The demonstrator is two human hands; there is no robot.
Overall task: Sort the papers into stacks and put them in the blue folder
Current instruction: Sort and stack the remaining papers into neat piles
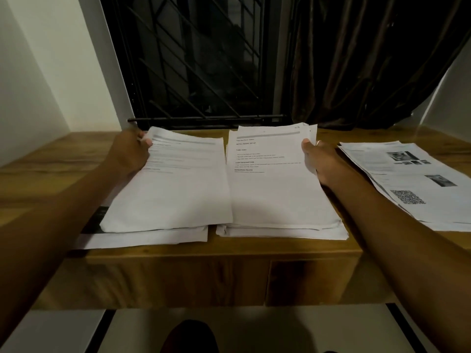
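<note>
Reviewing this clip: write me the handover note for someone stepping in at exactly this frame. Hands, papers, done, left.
Left hand: gripping the far left edge of the left stack, top sheets lifted.
Right hand: thumb on top, holding the right edge of the middle stack, its far end raised.
Third pile, sheets with photos and a QR code, lies untouched at the right on the wooden table.
Done: papers appear to be split into three groups, with looser sheets under the left and middle ones.
Left: square up the stacks and file them. The blue folder is not in view, so find it first.
</note>
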